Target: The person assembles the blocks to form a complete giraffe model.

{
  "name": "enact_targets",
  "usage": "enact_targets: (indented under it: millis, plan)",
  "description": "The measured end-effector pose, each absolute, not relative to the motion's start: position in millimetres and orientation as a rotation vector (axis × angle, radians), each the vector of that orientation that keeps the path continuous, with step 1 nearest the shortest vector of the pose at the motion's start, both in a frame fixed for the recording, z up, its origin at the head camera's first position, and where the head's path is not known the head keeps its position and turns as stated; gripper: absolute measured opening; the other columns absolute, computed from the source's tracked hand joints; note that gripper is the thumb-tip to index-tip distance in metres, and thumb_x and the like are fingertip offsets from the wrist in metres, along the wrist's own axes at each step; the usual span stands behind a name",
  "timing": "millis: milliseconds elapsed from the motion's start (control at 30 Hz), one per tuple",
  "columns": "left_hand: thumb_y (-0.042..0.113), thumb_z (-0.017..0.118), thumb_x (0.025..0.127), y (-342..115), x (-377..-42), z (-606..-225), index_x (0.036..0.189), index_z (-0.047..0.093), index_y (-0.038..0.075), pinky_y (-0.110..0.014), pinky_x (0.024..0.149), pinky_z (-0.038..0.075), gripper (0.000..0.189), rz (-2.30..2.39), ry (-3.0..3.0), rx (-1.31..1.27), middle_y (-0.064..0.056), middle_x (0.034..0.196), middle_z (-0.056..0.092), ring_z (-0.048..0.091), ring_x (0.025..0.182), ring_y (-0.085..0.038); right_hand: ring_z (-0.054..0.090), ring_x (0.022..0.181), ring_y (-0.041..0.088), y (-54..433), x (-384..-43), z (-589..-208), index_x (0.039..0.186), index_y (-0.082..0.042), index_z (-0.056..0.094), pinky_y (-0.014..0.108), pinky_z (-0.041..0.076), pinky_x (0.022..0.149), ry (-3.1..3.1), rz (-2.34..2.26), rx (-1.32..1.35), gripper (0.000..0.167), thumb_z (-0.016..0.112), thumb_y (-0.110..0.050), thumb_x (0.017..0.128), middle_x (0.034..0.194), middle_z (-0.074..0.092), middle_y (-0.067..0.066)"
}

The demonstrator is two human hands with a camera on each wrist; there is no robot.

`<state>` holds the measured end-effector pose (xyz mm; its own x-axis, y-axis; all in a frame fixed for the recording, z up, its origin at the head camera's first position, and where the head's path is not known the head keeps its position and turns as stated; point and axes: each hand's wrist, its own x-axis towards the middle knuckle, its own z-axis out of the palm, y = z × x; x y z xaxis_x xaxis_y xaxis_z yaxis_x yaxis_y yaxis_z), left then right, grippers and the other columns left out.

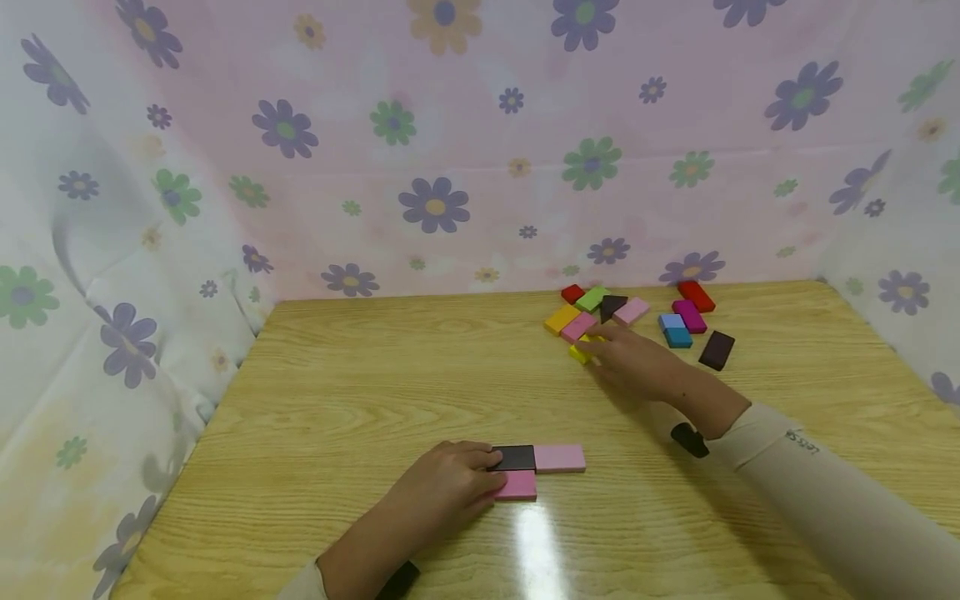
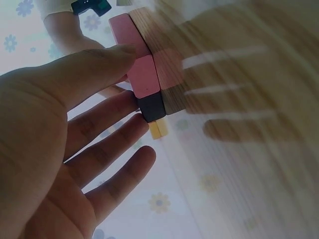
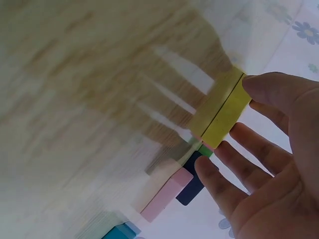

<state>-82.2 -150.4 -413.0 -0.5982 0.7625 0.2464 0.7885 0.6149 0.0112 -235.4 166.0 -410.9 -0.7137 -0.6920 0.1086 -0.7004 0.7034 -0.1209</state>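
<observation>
In the head view, my left hand rests on the table, its fingertips touching the left ends of a black block and a pink block. These two lie against each other, and a light pink block adjoins the black one's right end. From the left wrist, my thumb meets the pink block and fingertips touch the black block. At the back right my right hand pinches a yellow block between thumb and fingers. The yellow block sits beside the pile.
Around the right hand lie an orange block, a green block, a dark triangular block and several others. Further right are a blue block, a magenta block and a dark brown block. Flowered cloth borders the table.
</observation>
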Motion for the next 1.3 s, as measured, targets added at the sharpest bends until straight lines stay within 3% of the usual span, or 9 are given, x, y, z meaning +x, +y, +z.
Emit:
enact_targets:
  millis: [300, 500, 600, 700, 767, 1033, 1300]
  plan:
    - [0.025, 0.075, 0.090, -150, -82, -412, 0.104, 0.079, 0.021, -0.033, 0.091, 0.058, 0.015, -0.171, -2.623, -1.274, -0.001, 0.117, 0.074, 0.070, 0.111, -0.016, 0.060, 0.115, 0.037, 165, -232, -409, 0.126, -0.004, 0.069, 0.046, 0.057, 0.094, -2.799, 0.184, 1.179, 0.041, 0.076, -0.003, 0.086, 0.123, 0.065, 0.020]
    - [0.026, 0.073, 0.092, -150, -81, -411, 0.105, 0.079, 0.021, -0.034, 0.089, 0.058, 0.016, -0.183, -2.665, -1.257, -0.001, 0.119, 0.074, 0.069, 0.112, -0.016, 0.064, 0.109, 0.035, 164, -226, -404, 0.123, -0.008, 0.072, 0.055, 0.049, 0.105, -2.845, 0.183, 1.111, 0.040, 0.076, 0.000, 0.083, 0.110, 0.070, 0.016]
    - [0.026, 0.072, 0.093, -150, -81, -411, 0.106, 0.079, 0.021, -0.035, 0.090, 0.058, 0.016, -0.205, -2.695, -1.245, -0.001, 0.120, 0.074, 0.068, 0.113, -0.017, 0.066, 0.097, 0.031, 164, -222, -403, 0.120, -0.008, 0.074, 0.050, 0.054, 0.099, -2.864, 0.189, 1.087, 0.039, 0.079, -0.001, 0.082, 0.102, 0.070, 0.014]
    - [0.026, 0.071, 0.093, -149, -80, -411, 0.107, 0.079, 0.021, -0.036, 0.091, 0.058, 0.016, -0.219, -2.712, -1.238, -0.002, 0.120, 0.073, 0.068, 0.114, -0.017, 0.063, 0.088, 0.024, 165, -218, -402, 0.121, -0.008, 0.073, 0.037, 0.060, 0.080, -2.910, 0.217, 1.061, 0.041, 0.081, -0.003, 0.081, 0.098, 0.069, 0.011]
    - [0.025, 0.071, 0.093, -149, -80, -411, 0.107, 0.079, 0.021, -0.037, 0.091, 0.058, 0.016, -0.219, -2.715, -1.237, -0.002, 0.121, 0.073, 0.068, 0.114, -0.017, 0.062, 0.084, 0.021, 165, -214, -401, 0.121, -0.008, 0.073, 0.033, 0.059, 0.075, -2.932, 0.242, 1.059, 0.041, 0.080, -0.003, 0.081, 0.097, 0.068, 0.010]
    - [0.024, 0.071, 0.094, -150, -80, -410, 0.107, 0.079, 0.020, -0.037, 0.091, 0.058, 0.016, -0.228, -2.719, -1.249, -0.003, 0.121, 0.073, 0.068, 0.114, -0.018, 0.070, 0.100, 0.032, 166, -199, -401, 0.118, -0.002, 0.074, 0.044, 0.061, 0.085, -2.976, 0.346, 1.081, 0.034, 0.075, 0.002, 0.084, 0.107, 0.074, 0.014]
    - [0.023, 0.071, 0.094, -149, -80, -407, 0.107, 0.079, 0.019, -0.036, 0.090, 0.058, 0.016, -0.213, -2.710, -1.266, -0.003, 0.121, 0.073, 0.069, 0.114, -0.019, 0.070, 0.099, 0.030, 167, -168, -392, 0.118, -0.008, 0.075, 0.043, 0.061, 0.083, -2.928, 0.430, 0.985, 0.036, 0.080, -0.005, 0.082, 0.105, 0.074, 0.010]
